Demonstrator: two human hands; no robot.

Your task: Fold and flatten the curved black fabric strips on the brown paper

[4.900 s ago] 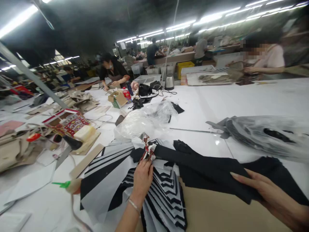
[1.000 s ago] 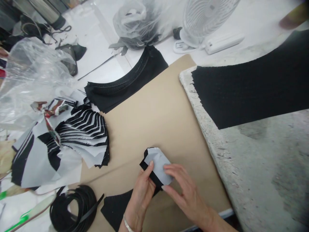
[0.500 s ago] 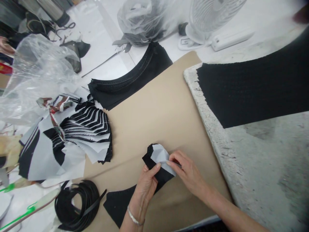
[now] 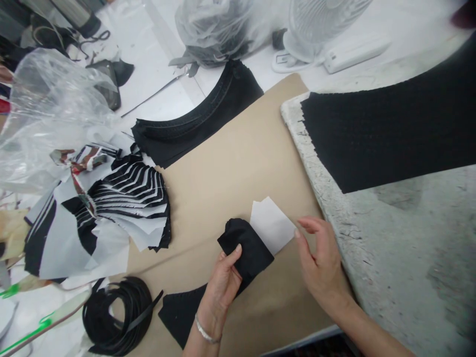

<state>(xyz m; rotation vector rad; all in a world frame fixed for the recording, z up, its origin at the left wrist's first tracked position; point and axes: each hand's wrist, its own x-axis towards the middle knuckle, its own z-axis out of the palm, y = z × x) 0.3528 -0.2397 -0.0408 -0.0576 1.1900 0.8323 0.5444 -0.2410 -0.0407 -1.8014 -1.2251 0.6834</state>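
Resting on the brown paper sheet (image 4: pixel 238 163) near its front edge, a small black fabric piece (image 4: pixel 245 248) is clamped by the left hand (image 4: pixel 223 280): the thumb is pressed on top of it and the other fingers are curled beneath its near edge. A bracelet (image 4: pixel 204 334) is worn on that wrist. A white paper piece (image 4: pixel 272 225) is seen flat on the sheet, touching the far right side of the black fabric piece. The right hand (image 4: pixel 322 263) is held just beside this paper with its fingers apart and loosely bent, nothing being gripped; whether the index fingertip touches the paper's corner cannot be told.

A larger black cut piece (image 4: pixel 180 312) is laid under the left wrist. To the left, a fanned stack of black and white pieces (image 4: pixel 126 203) is spread across the sheet's edge, and a coil of black strips (image 4: pixel 115 317) is placed in front of it. A curved black stack (image 4: pixel 197 119) is set at the sheet's far side. On the right, a grey stained pad (image 4: pixel 390 258) is partly covered by a wide black cloth (image 4: pixel 390 124). A crumpled plastic bag (image 4: pixel 48 114) is seen at far left, a white fan (image 4: pixel 323 20) at the top.
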